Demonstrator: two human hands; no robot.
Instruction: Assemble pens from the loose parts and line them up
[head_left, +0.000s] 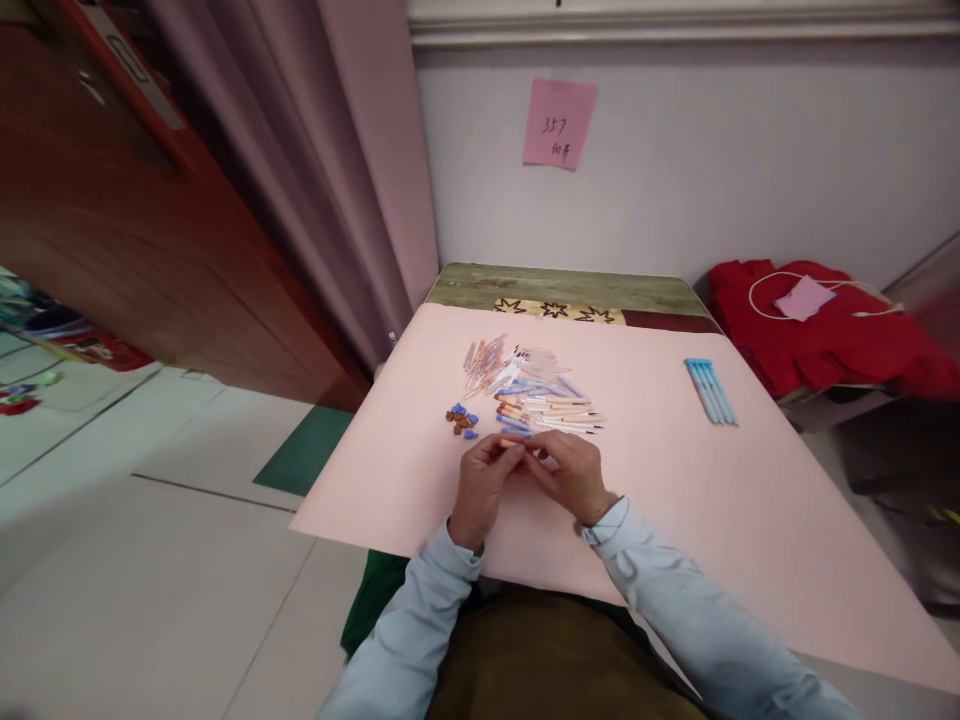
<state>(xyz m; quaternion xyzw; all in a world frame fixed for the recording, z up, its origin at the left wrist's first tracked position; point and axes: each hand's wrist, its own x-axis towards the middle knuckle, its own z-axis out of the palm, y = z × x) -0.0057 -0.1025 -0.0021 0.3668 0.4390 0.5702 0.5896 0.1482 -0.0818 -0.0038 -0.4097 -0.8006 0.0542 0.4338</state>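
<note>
My left hand (482, 482) and my right hand (568, 467) meet near the front of the pink-covered table, fingers pinched together. Between the fingertips is a slim, pale orange pen part (510, 443), mostly hidden by the fingers. Just beyond the hands lies a loose pile of pen barrels (555, 408) in blue, cream and white. Behind that are clear tubes (487, 362) and thin white pieces (541, 360). Left of the pile sits a small heap of brown and blue caps (459, 420).
Several assembled blue pens (711, 392) lie side by side at the table's right. Pink paper (675, 520) covers most of the tabletop. A red cloth (832, 330) with a white cable is beyond the right edge. A wooden door (172, 250) and curtain (330, 150) stand at the left.
</note>
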